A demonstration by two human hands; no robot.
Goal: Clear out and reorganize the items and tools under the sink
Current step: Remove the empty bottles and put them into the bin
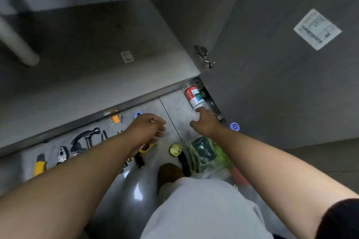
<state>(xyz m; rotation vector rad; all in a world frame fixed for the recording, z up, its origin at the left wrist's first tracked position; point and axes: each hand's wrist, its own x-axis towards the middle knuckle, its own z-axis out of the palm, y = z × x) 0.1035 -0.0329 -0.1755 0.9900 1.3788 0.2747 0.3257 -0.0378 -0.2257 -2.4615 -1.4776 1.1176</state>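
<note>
Plastic bottle (194, 96), red-white label, lies on its side on floor, right against foot of cabinet door (272, 83). Judged light, thin-walled, smooth: likely to roll, dent if squeezed. Best hold: wrap round labelled middle.

Right hand (206, 124) beside cabinet door, index finger stretched out, touching bottle's near end, not wrapped round it.

Left hand (147, 128) farther from cabinet door, above hammer (87, 137). Fingers loosely curled; cannot tell if pinching anything.

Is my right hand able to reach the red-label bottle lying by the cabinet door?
Likely yes: the right hand has its fingertips at the near end of the bottle, and nothing lies between them.
</note>
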